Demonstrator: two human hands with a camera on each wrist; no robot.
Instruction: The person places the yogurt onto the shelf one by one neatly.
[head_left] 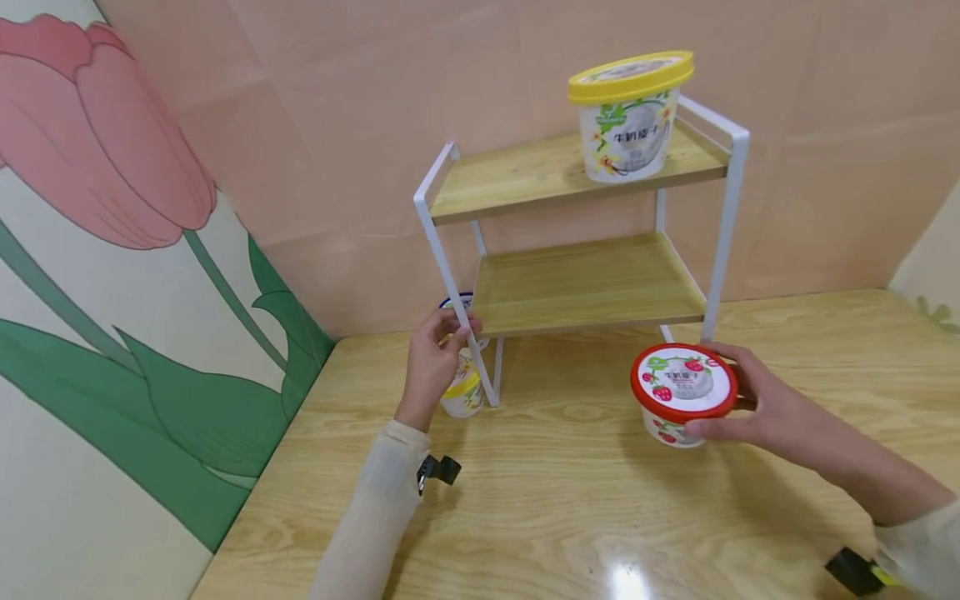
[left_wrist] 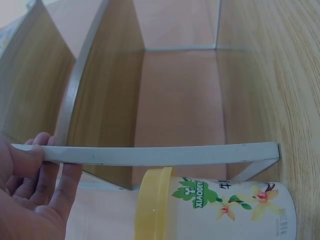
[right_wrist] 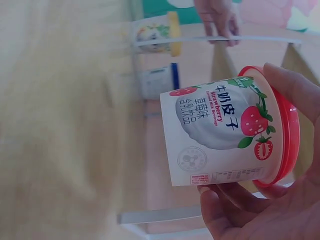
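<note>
My left hand [head_left: 435, 367] grips the left front post of a two-tier rack [head_left: 585, 287] with wooden boards and a white metal frame. The left wrist view shows thumb and fingers around the white post [left_wrist: 150, 155]. In my right hand [head_left: 750, 404] is a white strawberry milk tub [right_wrist: 215, 132] with a red lid [head_left: 684, 382], held from its right side in front of the rack's right leg. Whether its base touches the table I cannot tell. Beside the rack's left leg stands a yellow-lidded tub [left_wrist: 225, 210], partly hidden by my left hand in the head view.
Another yellow-lidded tub [head_left: 633, 137] stands on the top board, toward the right. A blue-lidded tub [right_wrist: 157, 82] is near the rack's left side, mostly hidden in the head view. The wooden table [head_left: 525, 500] meets a pink back wall and a tulip-painted left panel [head_left: 112, 333].
</note>
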